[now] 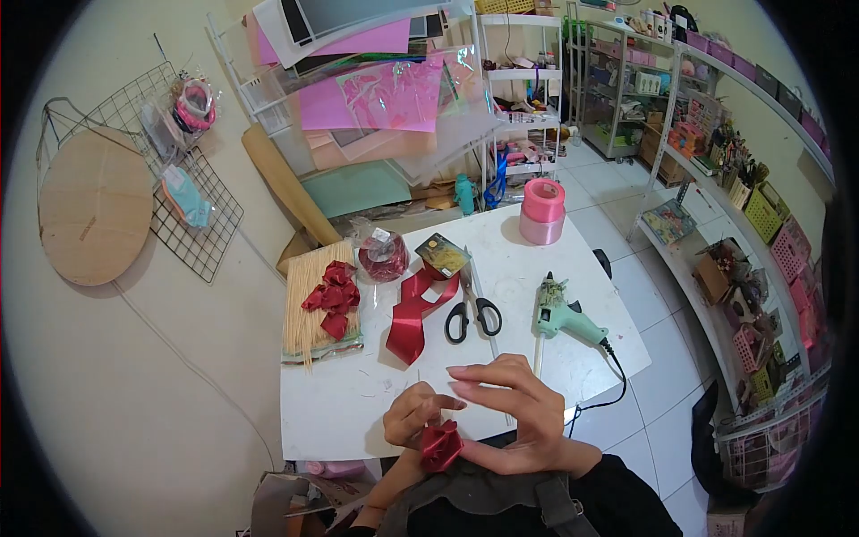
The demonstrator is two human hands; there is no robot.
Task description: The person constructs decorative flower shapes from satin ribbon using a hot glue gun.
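A folded dark red ribbon flower (440,446) is between my two hands at the table's near edge. My left hand (417,414) is curled round its left side, fingers bent. My right hand (514,407) is to the right with its fingers stretched and apart; its thumb reaches behind or against the flower. Beyond my hands a red ribbon strip (407,329) lies on the white table (358,403). Black-handled scissors (473,313) lie beside it, blades pointing away.
Wooden sticks (304,268) carry several red ribbon flowers (333,294). Near them is a wrapped red ribbon roll (383,258). Pink ribbon rolls (542,215) stand at the back. A green glue gun (565,320) with a black cord lies right. Shelves (707,215) stand beyond.
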